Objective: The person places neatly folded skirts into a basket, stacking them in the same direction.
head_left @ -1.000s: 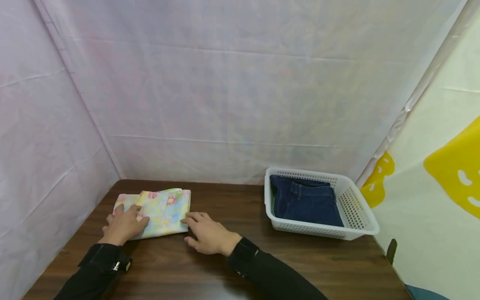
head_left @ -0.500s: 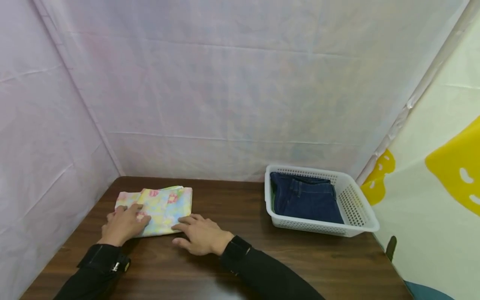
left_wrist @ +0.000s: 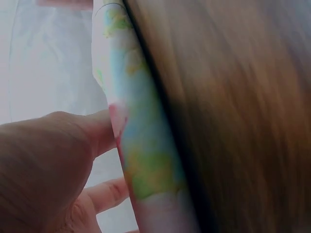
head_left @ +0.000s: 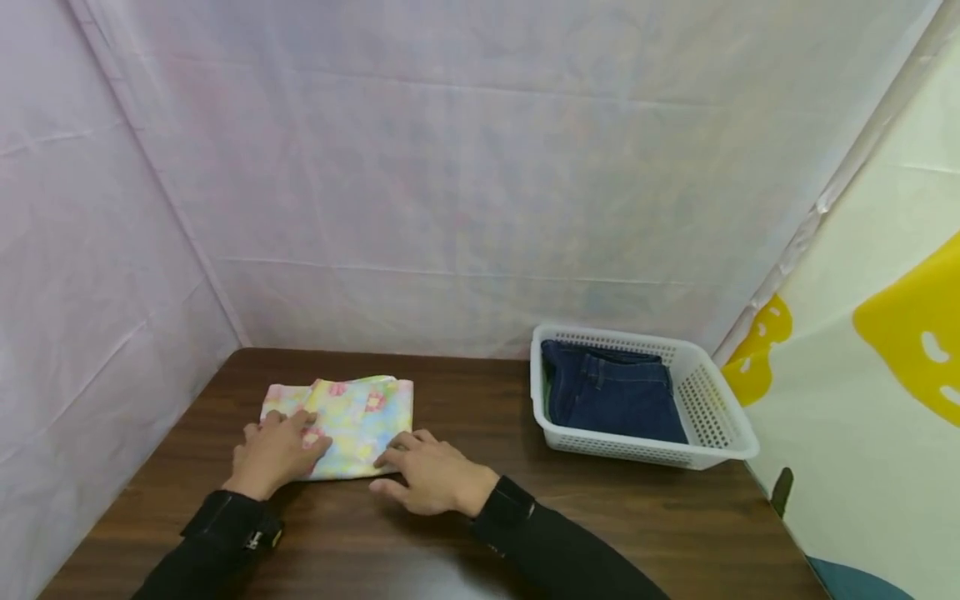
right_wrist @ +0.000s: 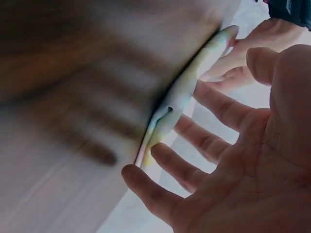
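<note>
Folded cloth [head_left: 358, 423]: left hand [head_left: 274, 454] on its left, right hand [head_left: 435, 475] on its right, outstretched, gripping nothing; uneven pressure might ruck it.

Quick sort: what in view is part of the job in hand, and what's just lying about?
In the job:
- folded floral cloth, flat on the brown table
- left hand, fingers spread on its left side
- right hand, fingers at its near right corner

Lying about, untouched (possibly related):
- white basket
- folded jeans inside it
</note>
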`<state>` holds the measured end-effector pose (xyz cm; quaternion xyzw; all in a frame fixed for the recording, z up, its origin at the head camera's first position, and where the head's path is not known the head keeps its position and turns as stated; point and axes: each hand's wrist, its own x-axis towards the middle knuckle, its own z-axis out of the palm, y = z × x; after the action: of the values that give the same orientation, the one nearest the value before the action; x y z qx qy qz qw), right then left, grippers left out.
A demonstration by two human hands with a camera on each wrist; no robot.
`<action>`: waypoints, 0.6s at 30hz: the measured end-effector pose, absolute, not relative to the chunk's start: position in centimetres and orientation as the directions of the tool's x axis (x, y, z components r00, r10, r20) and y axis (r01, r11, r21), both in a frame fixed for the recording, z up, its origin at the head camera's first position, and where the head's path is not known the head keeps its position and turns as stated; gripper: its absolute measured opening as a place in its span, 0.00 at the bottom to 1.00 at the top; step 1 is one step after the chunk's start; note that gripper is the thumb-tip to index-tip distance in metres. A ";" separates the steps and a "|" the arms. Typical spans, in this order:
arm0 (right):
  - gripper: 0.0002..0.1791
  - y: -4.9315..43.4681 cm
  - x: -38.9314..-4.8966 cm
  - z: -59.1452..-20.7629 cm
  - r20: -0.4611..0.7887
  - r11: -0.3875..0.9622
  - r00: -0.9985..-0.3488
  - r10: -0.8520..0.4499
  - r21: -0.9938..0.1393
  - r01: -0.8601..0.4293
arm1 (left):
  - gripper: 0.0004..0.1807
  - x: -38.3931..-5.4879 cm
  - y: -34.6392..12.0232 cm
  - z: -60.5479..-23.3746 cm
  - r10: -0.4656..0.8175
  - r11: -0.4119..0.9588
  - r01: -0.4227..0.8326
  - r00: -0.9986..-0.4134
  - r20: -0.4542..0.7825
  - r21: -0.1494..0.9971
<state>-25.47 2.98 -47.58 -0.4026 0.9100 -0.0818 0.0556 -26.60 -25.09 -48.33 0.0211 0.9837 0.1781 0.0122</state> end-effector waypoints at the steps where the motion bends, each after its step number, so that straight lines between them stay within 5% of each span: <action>1: 0.29 3.3 -25.3 -47.6 -0.035 0.662 -0.670 -0.741 -0.199 -0.722 | 0.40 -26.4 -24.8 -48.4 0.051 0.935 0.044 -0.999 -0.009 0.352; 18: 0.21 10.8 -22.5 -48.0 0.013 0.643 -0.680 -0.733 -0.311 -0.700 | 0.33 -23.3 -19.0 -48.3 0.161 0.927 0.188 -0.981 0.108 0.326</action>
<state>-22.48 10.76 -48.04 -0.3959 0.9047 -0.1469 0.0569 -23.30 -18.97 -48.31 0.0890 0.9807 0.1697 -0.0394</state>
